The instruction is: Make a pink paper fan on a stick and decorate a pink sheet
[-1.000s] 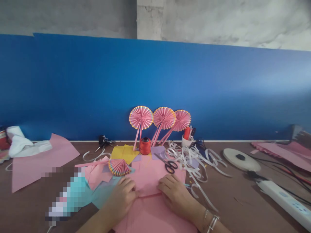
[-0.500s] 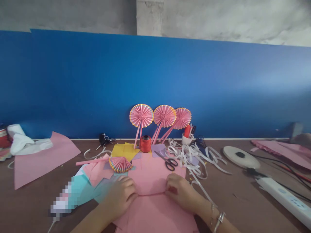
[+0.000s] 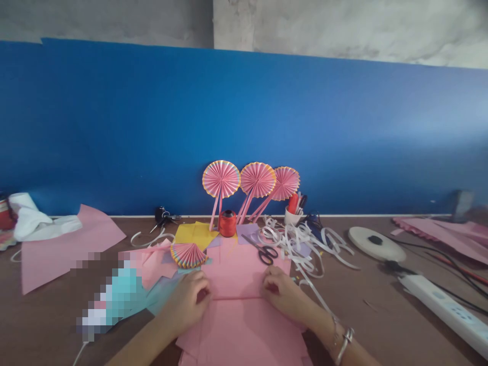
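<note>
Both of my hands rest on a pink paper sheet (image 3: 240, 325) lying on the brown table (image 3: 381, 325). My left hand (image 3: 186, 302) pinches the left end of a crease across the sheet, fingers curled. My right hand (image 3: 284, 295) pinches the right end of the same crease, with bangles on its wrist. A half-open pleated pink fan (image 3: 188, 254) lies just beyond my left hand. Black-handled scissors (image 3: 263, 250) lie just beyond my right hand.
Three pink paper fans on sticks (image 3: 251, 183) lean on the blue wall (image 3: 244, 127) behind a red thread spool (image 3: 227, 223). White paper strips (image 3: 305, 244), a cup of pens (image 3: 294, 213), a white round base (image 3: 375, 244) and a power strip (image 3: 442, 305) lie to the right. Pink paper (image 3: 61, 249) and white cloth (image 3: 30, 221) lie left.
My hands have slid apart along the crease and slightly farther from me. The fold line in the pink sheet now shows straight between them. The view has tilted down a little.
</note>
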`<action>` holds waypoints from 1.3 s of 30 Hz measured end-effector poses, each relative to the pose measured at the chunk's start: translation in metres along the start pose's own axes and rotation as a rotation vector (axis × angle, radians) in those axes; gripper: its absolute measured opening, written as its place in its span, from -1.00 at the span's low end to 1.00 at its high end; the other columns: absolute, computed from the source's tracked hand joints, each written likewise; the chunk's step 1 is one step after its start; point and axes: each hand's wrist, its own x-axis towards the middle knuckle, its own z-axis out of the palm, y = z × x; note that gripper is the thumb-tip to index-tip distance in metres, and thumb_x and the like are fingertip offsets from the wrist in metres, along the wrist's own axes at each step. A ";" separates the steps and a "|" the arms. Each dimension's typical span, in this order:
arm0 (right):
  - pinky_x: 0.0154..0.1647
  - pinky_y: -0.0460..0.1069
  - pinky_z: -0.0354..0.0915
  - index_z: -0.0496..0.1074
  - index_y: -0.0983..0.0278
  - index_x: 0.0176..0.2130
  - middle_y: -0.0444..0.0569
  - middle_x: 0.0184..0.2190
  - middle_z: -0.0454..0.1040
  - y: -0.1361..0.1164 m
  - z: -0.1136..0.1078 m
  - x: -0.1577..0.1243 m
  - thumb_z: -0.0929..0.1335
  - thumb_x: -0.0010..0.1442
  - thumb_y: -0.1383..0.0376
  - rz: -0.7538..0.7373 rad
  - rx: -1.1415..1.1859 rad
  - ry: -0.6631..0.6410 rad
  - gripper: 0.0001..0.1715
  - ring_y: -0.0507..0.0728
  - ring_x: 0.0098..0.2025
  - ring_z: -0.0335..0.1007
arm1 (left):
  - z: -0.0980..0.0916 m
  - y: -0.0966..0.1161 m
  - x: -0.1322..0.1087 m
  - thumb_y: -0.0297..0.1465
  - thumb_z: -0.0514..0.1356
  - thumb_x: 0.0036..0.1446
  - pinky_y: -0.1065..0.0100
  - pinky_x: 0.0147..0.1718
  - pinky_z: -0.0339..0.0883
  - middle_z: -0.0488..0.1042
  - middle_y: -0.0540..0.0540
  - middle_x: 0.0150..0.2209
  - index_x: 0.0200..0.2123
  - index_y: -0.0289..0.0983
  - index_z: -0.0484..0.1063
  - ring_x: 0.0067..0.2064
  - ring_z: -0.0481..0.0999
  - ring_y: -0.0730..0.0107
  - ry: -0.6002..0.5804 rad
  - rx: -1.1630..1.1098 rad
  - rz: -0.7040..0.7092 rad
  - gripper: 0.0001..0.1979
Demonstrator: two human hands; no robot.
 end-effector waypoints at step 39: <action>-0.14 0.05 0.04 0.38 0.25 -0.28 -0.01 -0.22 0.36 -0.017 -0.006 -0.008 0.30 0.11 0.41 -0.075 -0.424 0.008 -0.88 0.18 -0.13 0.19 | 0.007 0.009 -0.007 -0.66 -0.01 0.04 0.24 -0.14 0.12 0.30 -0.07 -0.19 -0.17 -0.18 0.34 -0.11 0.24 0.25 -0.041 0.268 0.140 -0.64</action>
